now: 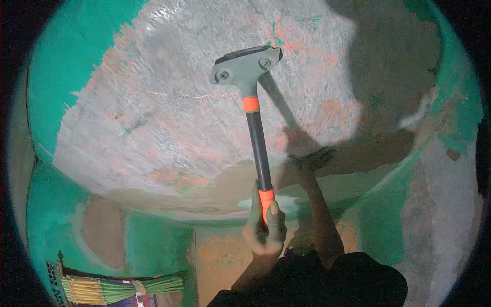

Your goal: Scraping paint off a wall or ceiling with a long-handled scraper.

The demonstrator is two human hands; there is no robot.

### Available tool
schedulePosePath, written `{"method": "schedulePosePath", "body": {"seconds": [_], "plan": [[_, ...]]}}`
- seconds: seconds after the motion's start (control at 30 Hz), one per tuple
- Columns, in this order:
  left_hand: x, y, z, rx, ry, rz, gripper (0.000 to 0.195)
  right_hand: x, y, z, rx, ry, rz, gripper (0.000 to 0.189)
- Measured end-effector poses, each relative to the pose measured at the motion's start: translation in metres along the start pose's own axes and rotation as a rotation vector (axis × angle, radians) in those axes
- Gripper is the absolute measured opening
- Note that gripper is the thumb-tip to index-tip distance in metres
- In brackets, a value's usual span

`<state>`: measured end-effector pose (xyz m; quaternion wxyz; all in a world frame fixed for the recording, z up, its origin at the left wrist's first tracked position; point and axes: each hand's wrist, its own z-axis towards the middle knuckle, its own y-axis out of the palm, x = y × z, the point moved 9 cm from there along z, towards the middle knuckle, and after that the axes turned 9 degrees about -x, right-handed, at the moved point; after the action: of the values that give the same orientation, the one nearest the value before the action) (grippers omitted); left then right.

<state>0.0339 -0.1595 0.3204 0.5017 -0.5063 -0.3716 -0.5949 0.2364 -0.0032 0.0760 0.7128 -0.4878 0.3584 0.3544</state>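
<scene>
My left hand point(268, 234) grips the orange lower end of a long-handled scraper point(259, 142). The scraper has a black shaft, an orange collar and a grey head with two cross-slot screws. Its wide head with a dark blade edge lies over the pale, bared patch point(184, 115) of a plaster surface, ceiling or wall. Whether the blade touches cannot be told. To the right, in shadow, my right hand point(316, 159) appears spread flat against the plaster, holding nothing. Bits of green and orange-pink paint point(274, 38) cling just above the scraper head.
Green paint point(73, 46) borders the bared patch. A corner line bends below it, above a wall with brown and grey patches point(103, 230). At the lower left, a tied green and yellow curtain point(111, 289) hangs by a rod. Dark shadows cover the right side.
</scene>
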Motion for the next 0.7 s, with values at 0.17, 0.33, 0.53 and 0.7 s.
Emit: {"method": "schedulePosePath", "body": {"seconds": [0.17, 0.33, 0.53, 0.7], "plan": [[0.003, 0.001, 0.001, -0.041, 0.016, -0.081, 0.054, -0.007, -0.004, 0.001, 0.008, 0.01, 0.004, 0.045], [-0.001, 0.001, 0.001, -0.001, 0.013, -0.136, 0.052, -0.011, -0.005, 0.003, 0.015, 0.008, -0.001, 0.045], [0.004, 0.004, 0.004, -0.041, 0.042, -0.026, 0.054, -0.013, -0.006, 0.002, 0.011, 0.009, 0.009, 0.046], [0.004, 0.002, 0.001, -0.019, 0.015, -0.072, 0.052, -0.012, -0.007, 0.001, 0.022, 0.012, 0.023, 0.047]]}}
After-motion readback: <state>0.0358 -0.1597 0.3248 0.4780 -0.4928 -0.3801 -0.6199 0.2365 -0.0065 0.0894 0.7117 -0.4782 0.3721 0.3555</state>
